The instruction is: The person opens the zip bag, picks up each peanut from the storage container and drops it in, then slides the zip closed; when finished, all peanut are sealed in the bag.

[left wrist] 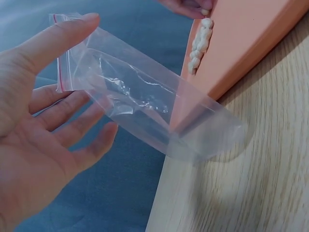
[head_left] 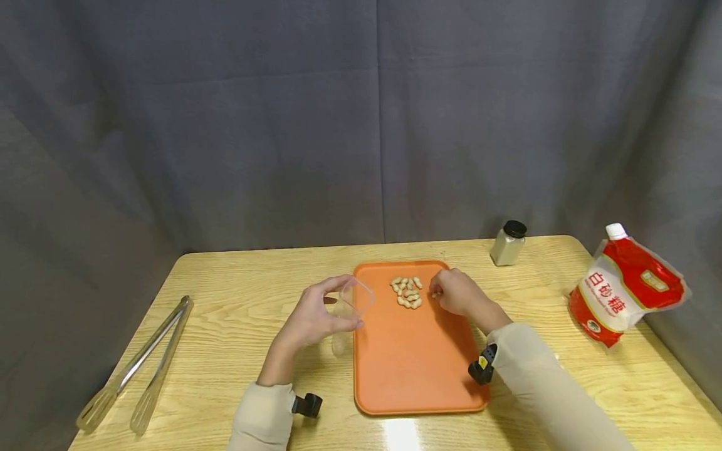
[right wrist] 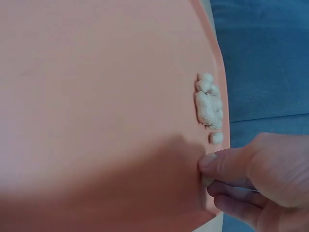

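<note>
A clear zip-lock bag (left wrist: 145, 104) with a red line along its mouth hangs from my left hand (head_left: 316, 316). The thumb and fingers hold its mouth spread apart, beside the left edge of an orange tray (head_left: 414, 369). Over the tray's far right part, my right hand (head_left: 459, 292) pinches a peanut (right wrist: 207, 181), mostly hidden between thumb and fingers. Several unshelled peanuts (head_left: 407, 293) lie in a small pile on the tray, just left of that hand. No peanut is visible inside the bag.
Metal tongs (head_left: 160, 351) lie at the left of the wooden table (head_left: 237, 294). Toward the back right stands a glass jar (head_left: 507, 244) with a black lid. A red and white spouted pouch (head_left: 617, 288) stands at the right edge. A grey curtain (head_left: 282, 125) hangs behind.
</note>
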Action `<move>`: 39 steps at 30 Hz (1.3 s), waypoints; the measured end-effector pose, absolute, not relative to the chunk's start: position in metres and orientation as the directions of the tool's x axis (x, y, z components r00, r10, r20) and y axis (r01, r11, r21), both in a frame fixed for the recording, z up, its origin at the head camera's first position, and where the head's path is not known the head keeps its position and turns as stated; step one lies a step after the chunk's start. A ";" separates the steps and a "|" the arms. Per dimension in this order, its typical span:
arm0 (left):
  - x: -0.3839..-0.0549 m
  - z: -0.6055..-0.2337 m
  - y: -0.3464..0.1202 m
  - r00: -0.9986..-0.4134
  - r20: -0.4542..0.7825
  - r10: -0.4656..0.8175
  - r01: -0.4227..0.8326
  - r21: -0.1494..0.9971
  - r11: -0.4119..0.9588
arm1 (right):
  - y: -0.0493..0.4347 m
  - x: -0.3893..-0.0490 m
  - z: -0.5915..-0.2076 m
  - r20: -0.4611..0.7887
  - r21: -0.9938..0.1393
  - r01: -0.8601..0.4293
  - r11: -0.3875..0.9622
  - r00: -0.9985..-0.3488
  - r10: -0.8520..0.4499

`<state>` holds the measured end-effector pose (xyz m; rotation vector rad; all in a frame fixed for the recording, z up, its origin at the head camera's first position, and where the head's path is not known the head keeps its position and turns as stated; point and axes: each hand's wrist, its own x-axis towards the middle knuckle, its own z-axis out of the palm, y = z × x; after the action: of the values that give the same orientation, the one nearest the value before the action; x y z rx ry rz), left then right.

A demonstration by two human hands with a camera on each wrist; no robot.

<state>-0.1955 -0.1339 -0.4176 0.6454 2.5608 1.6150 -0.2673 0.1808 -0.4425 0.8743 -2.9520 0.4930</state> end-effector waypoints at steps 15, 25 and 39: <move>-0.196 -0.416 -0.135 -0.907 0.186 0.377 0.328 0.874 0.358 | 0.181 -0.264 -0.451 0.213 -0.300 -0.458 0.837 -0.887 -0.410; -0.196 -0.418 -0.133 -0.918 0.162 0.362 0.295 0.890 0.347 | 0.151 -0.262 -0.406 0.423 -0.358 -0.630 0.689 -0.767 -0.483; -0.199 -0.421 -0.133 -0.917 0.165 0.364 0.296 0.892 0.342 | 0.079 -0.228 -0.350 0.381 -0.428 -0.757 0.493 -0.646 -0.661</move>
<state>-0.1989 -0.1327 -0.4209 0.6208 2.5209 1.6545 -0.2280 0.0789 -0.3501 1.2313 -2.5673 0.8619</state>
